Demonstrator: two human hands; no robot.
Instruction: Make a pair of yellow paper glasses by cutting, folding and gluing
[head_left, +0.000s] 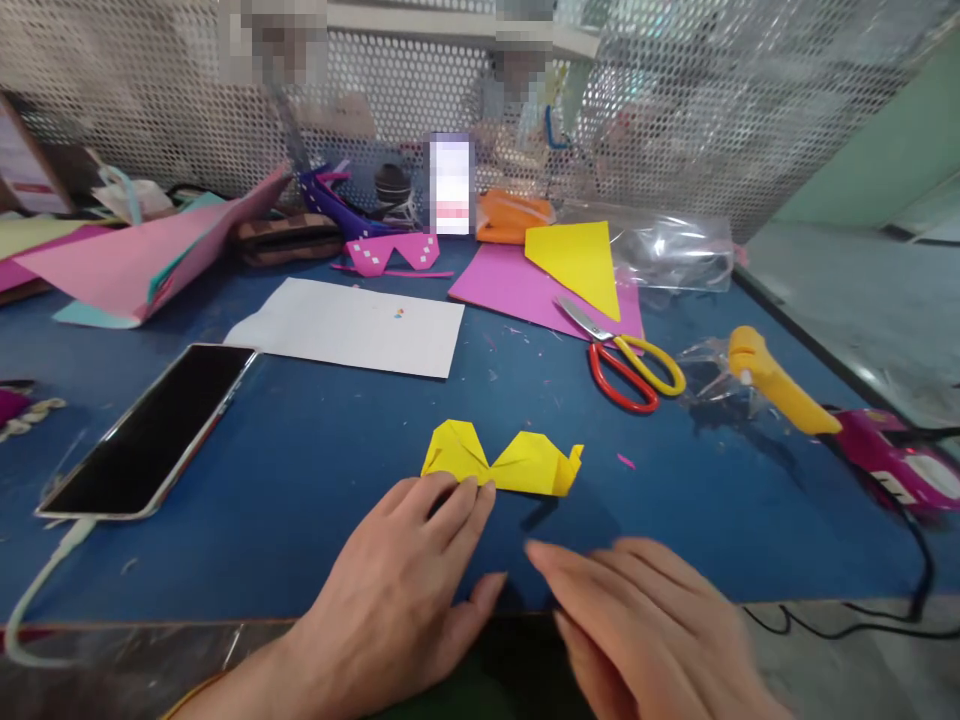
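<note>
A folded yellow paper piece (529,462), shaped like a small pair of glasses with a bent tab at its right end, lies on the blue table (337,440). My left hand (412,560) rests its fingertips on the lower left edge of this piece, fingers spread and the thumb apart. To the right and nearer the table's front edge, my right hand (645,620) is slightly blurred and touches nothing visible. Its fingers lie close together and bent, and its inner side is hidden.
Scissors (619,365) with red and yellow handles lie behind on the right, by pink and yellow paper. A yellow-and-magenta tool (787,390) is far right. White paper (360,325) and a black phone (154,430) lie left. Pink paper glasses (394,254) stand farther back.
</note>
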